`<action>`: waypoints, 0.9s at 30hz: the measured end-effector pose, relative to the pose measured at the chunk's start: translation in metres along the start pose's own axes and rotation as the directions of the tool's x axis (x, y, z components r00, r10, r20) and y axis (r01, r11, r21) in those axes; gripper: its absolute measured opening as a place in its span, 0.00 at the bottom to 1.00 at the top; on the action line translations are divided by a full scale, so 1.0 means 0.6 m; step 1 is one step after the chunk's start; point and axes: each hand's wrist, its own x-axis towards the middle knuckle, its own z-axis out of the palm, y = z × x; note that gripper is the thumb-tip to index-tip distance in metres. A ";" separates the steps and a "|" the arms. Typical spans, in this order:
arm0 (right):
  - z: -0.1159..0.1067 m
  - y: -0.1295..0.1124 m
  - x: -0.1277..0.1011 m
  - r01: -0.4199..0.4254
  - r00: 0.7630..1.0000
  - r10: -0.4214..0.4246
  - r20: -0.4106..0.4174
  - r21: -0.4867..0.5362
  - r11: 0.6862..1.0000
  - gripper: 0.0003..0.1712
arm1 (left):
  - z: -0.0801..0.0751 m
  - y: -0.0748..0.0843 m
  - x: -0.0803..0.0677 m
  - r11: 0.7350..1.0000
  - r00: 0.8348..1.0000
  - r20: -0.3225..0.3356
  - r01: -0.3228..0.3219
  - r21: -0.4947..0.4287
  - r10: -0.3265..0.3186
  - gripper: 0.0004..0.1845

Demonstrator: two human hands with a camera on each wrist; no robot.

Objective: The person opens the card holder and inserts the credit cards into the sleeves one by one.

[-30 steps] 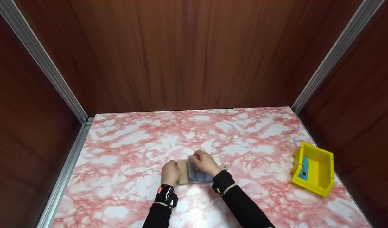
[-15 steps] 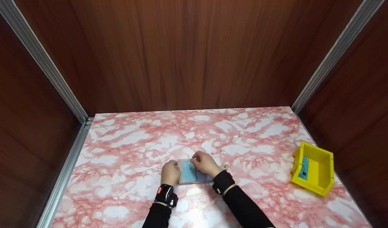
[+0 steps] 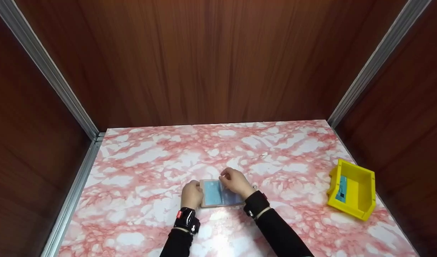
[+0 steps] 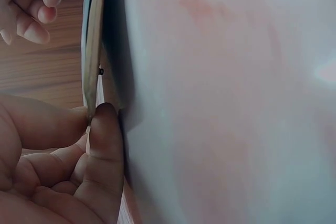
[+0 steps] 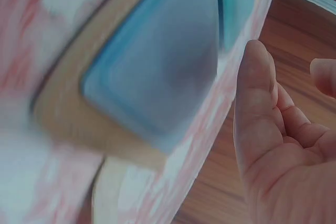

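Evidently the card holder (image 5: 65, 103) is spread open between my two hands, tan cover beneath, pages faced with clear plastic. My left hand (image 3: 192, 195) pinches its left edge, thumb (image 4: 58, 127) on the page side and forefinger (image 4: 105, 156) on the table side. My right hand (image 3: 236, 182) has hold of nothing that I can see: the forefinger stands out nearly straight, with a plain gap between it and the thumb, just beside the pages.

As I judge it, the opening is done and I am partway through the leaves. A light-blue leaf (image 3: 213, 192) faces up next to my left fingers, and a violet-tinted sleeve (image 5: 157, 61) is on the side of my right fingers; whether that one lies quite flat, I cannot tell. What is left seems to be whatever sits under that right side, and the blur there keeps me from counting it.

My own right hand stands most in the way, hiding part of the right half from above. Just past its wrist a round snap (image 3: 254, 187) peeps out, and a pale strap (image 5: 107, 190) runs off the cover. Well to the right of my right fingers, on the same marbled table (image 3: 161, 157), sits a yellow bin (image 3: 368, 192) with a teal label (image 3: 341, 191) against its left wall. Beyond both hands rises a brown panel (image 3: 211, 64).
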 end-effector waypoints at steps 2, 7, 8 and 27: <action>-0.011 0.003 -0.002 -0.010 1.000 0.010 0.000 0.017 1.000 0.10 | 0.000 0.000 0.001 1.000 1.000 0.004 0.018 -0.005 -0.018 0.10; -0.049 0.020 -0.010 0.008 0.999 -0.008 -0.047 0.009 1.000 0.11 | -0.001 0.003 0.001 0.999 0.998 0.024 0.052 -0.008 -0.052 0.11; -0.058 0.024 -0.012 0.013 0.998 -0.013 -0.068 -0.002 1.000 0.10 | -0.001 0.003 0.001 0.999 0.998 0.026 0.052 -0.007 -0.051 0.11; -0.233 0.130 -0.082 -0.144 0.968 0.125 -0.217 -0.072 0.987 0.14 | 0.001 -0.002 0.000 1.000 1.000 0.018 0.014 0.003 -0.014 0.10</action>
